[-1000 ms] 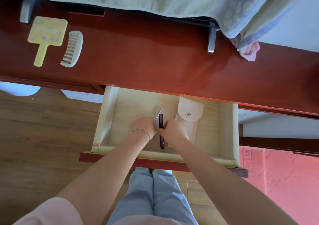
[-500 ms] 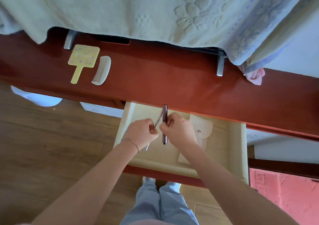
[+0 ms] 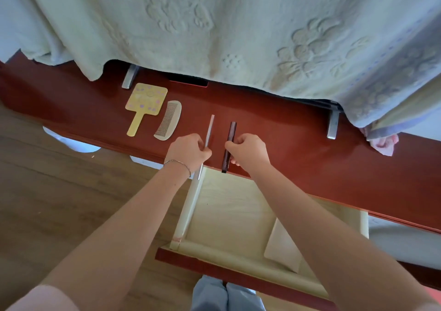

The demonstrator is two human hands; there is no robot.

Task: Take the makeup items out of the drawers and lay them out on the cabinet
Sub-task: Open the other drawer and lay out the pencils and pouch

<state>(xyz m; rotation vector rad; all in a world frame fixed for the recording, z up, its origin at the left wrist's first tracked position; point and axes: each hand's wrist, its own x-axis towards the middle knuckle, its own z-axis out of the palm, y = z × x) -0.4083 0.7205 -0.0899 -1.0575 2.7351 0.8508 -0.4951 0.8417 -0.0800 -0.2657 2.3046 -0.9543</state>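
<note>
Nearest, the open drawer [image 3: 229,217] holds a pale pouch [image 3: 284,251] at its right side. Above the desk's [image 3: 310,158] front edge, the left hand [image 3: 188,153] pinches a thin silver pencil [image 3: 210,129] and the right hand [image 3: 248,153] is closed around a dark brown stick [image 3: 229,143]. Farther left on the desk lie a white comb [image 3: 169,120] and a yellow hand mirror [image 3: 144,104], just beside each other.

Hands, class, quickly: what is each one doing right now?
Left hand: closed on the thin silver stick, above the cabinet top.
Right hand: closed on the dark maroon stick, beside it.
</note>
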